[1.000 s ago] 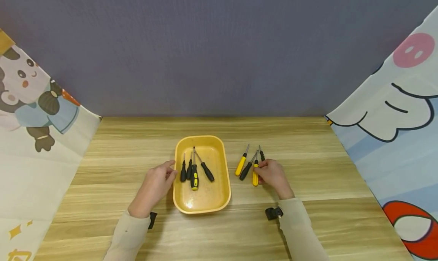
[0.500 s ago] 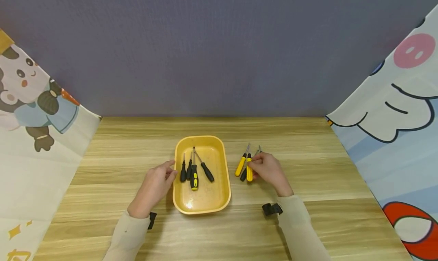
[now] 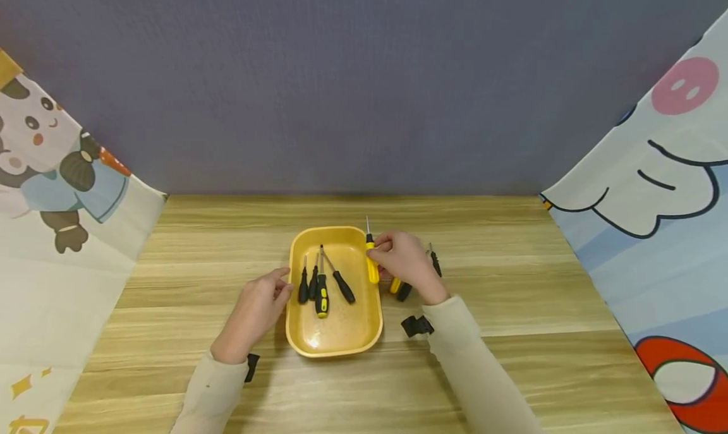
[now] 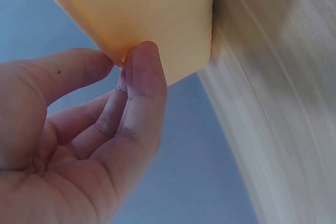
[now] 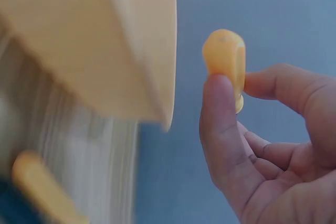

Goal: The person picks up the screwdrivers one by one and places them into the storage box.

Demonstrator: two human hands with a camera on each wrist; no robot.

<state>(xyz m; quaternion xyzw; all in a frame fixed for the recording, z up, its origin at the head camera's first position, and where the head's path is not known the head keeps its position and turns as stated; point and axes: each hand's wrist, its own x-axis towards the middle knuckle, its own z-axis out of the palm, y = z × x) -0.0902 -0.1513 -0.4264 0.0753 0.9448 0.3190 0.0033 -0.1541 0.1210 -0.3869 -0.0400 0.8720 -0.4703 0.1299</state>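
My right hand (image 3: 405,256) pinches a yellow-handled screwdriver (image 3: 372,270) between thumb and fingers, over the right rim of the yellow plastic tray (image 3: 335,354). Its blade points away from me. The right wrist view shows the handle's end (image 5: 224,51) held up beside the tray's wall (image 5: 152,51). At the tray's left side, my left hand (image 3: 258,304) pinches the rim; the left wrist view has thumb and fingers at the tray's edge (image 4: 173,24). Inside the tray lie black screwdrivers (image 3: 344,287) and a black-and-yellow screwdriver (image 3: 322,298).
Right of the tray, partly behind my right hand, lie another yellow screwdriver (image 3: 395,285), a black screwdriver (image 3: 404,292) and a thin black one (image 3: 435,263). The wooden table (image 3: 227,232) meets a grey wall (image 3: 352,105) at the back and printed sheets at both sides.
My right hand has lifted the yellow screwdriver from the group on the table and carried it left to the tray's right rim. My left hand has stayed at the tray.
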